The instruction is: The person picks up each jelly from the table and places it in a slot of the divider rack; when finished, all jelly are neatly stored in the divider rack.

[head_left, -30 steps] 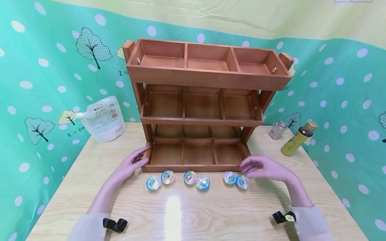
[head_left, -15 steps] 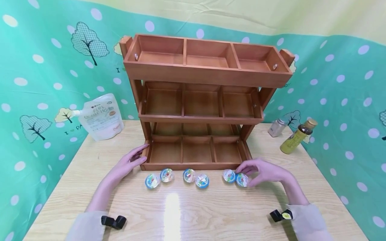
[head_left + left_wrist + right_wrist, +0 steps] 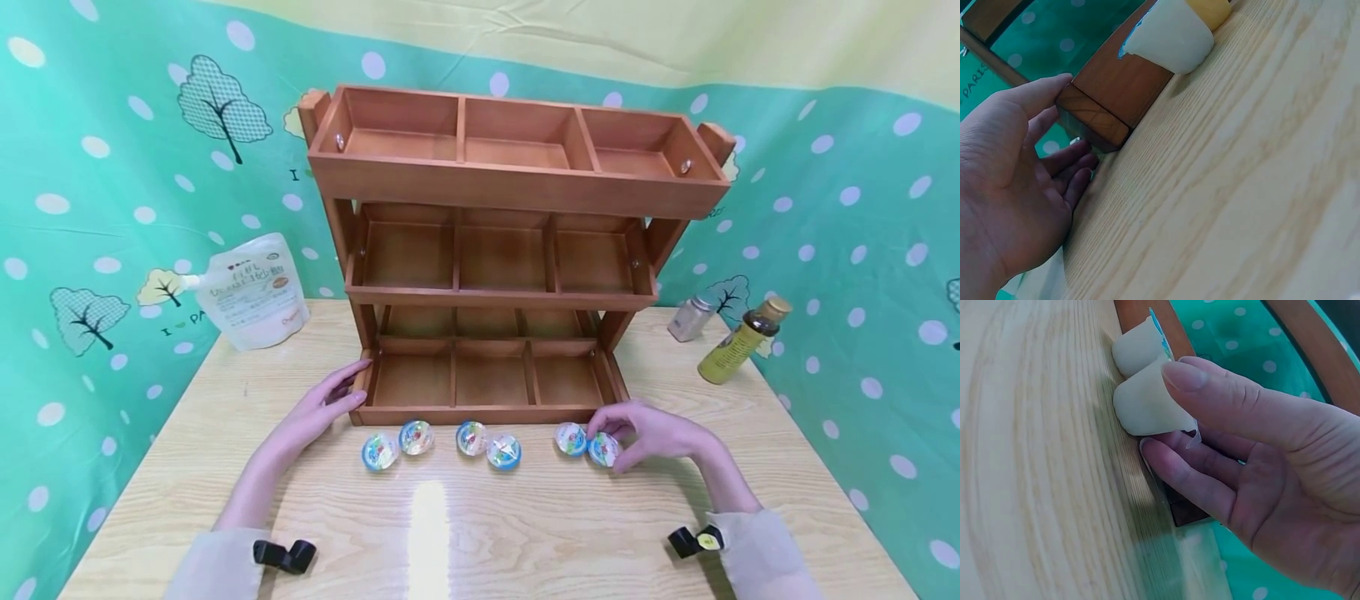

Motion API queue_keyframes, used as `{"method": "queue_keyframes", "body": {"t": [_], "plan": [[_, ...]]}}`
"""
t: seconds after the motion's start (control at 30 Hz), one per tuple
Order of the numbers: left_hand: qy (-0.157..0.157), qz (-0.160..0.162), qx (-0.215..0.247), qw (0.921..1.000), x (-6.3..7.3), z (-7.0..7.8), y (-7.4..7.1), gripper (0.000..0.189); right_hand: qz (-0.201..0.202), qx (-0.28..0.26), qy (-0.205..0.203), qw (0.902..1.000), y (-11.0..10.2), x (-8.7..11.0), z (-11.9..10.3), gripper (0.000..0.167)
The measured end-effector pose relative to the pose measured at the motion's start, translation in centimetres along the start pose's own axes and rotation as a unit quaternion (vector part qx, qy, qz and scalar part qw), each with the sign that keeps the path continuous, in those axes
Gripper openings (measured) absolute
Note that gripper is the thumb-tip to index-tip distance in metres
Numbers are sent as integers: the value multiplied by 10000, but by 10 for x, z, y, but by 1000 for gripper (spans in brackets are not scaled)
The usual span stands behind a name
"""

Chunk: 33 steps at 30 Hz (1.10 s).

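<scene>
The left hand [image 3: 318, 412] grips the rack [image 3: 501, 297] at its lower left; the right hand [image 3: 651, 432] pinches the rightmost cup [image 3: 602, 450].

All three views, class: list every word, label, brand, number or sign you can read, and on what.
"PARIS": backdrop, left wrist view.
"I" and a cut-off "PA": same backdrop, head view; other lettering there is unclear.
White pouch: print too blurred to quote.
Cup lids, bottle label, yellow wrist tag: too small or blurred to read.
Right wrist view: nothing readable.

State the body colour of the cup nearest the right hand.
The cup has an off-white body, best seen in the right wrist view.
</scene>
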<state>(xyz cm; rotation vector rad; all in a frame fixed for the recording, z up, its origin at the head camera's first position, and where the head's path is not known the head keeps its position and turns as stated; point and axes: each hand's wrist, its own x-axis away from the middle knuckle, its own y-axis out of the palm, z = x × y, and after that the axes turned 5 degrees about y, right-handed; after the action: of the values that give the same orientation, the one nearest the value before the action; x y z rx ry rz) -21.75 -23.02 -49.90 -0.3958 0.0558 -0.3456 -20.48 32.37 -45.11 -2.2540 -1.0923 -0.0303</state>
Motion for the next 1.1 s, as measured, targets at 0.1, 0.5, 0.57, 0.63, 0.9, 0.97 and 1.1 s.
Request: {"method": "queue_keyframes", "body": {"t": [0.1, 0.5, 0.57, 0.63, 0.9, 0.97, 1.1], "plan": [[-22, 6, 8, 10000, 0, -1, 1, 64, 37, 59, 61, 10000, 0, -1, 0, 43], [144, 98, -145, 9997, 0, 0, 3, 62, 143, 180, 190, 9996, -1, 2, -2, 41], [119, 46, -159, 9998, 0, -1, 2, 63, 167, 149, 160, 9996, -2, 4, -2, 41], [113, 5, -182, 9998, 0, -1, 1, 63, 191, 139, 115, 9997, -3, 6, -3, 40], [136, -71, -181, 9997, -1, -2, 1, 63, 372, 33, -249, 9990, -14, 14, -6, 39], [119, -79, -142, 9998, -1, -2, 1, 63, 481, 50, -344, 9982, -17, 14, -8, 39], [57, -95, -117, 9999, 0, -1, 0, 64, 699, 14, -510, 9962, -22, 8, -10, 40]]}}
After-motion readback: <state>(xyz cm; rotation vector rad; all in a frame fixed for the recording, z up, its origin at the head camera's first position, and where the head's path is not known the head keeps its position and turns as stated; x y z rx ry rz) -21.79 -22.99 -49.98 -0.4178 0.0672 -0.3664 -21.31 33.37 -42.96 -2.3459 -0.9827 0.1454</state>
